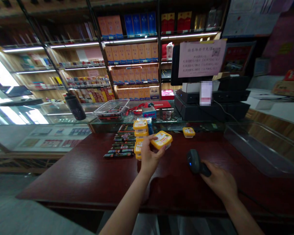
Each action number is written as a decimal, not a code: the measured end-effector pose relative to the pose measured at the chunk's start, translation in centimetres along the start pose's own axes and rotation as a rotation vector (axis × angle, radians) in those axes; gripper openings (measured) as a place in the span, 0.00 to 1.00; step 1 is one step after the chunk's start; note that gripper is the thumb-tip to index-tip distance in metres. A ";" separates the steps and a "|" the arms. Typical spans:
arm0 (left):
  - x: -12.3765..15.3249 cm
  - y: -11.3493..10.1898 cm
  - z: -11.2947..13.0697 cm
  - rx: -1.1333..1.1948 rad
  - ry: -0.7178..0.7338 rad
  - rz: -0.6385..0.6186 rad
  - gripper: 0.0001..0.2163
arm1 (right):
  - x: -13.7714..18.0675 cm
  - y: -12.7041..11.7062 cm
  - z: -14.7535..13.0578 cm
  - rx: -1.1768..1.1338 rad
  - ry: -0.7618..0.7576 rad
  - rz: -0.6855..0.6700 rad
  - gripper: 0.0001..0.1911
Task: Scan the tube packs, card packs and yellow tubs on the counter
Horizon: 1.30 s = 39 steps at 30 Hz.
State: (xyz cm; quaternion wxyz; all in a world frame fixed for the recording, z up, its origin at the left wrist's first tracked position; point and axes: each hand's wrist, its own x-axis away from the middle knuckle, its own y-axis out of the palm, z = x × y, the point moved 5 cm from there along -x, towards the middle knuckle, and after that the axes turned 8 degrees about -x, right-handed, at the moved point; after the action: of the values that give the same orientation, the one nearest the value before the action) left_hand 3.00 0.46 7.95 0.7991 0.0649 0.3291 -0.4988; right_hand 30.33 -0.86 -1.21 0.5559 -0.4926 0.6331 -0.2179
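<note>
My left hand [150, 156] is closed on a small yellow-lidded tub [162, 139], held tilted above the dark red counter [88, 176]. Just behind it stands a stack of similar yellow tubs [140, 126]. One more yellow tub [188, 132] sits alone to the right. My right hand [219, 182] grips a black handheld barcode scanner [194, 161], its head pointing toward the held tub, with a small blue light showing.
Several dark wrapped sticks [121, 145] lie in rows left of the stack. A clear tray [263, 147] sits at the right. Behind are a glass case, a clear box [111, 109], a black bottle [75, 106], a till with a screen [210, 94], and stocked shelves.
</note>
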 end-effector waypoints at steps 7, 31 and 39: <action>0.3 7.9 -6.9 0.503 -0.443 -0.134 0.23 | -0.1 -0.3 -0.2 -0.059 -0.024 0.009 0.17; 0.8 8.7 -11.4 0.624 -0.533 -0.052 0.21 | -0.4 -1.7 -3.9 -0.977 0.305 -0.203 0.19; 0.8 8.4 -11.2 0.597 -0.543 -0.040 0.22 | -1.2 -2.8 -2.6 -0.499 0.160 -0.140 0.16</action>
State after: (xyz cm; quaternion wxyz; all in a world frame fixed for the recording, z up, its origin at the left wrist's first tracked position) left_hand 5.13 8.87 -3.12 0.7931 0.1536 -0.0520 -0.5871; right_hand 28.85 -1.70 2.38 0.3493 -0.6381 0.6735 -0.1311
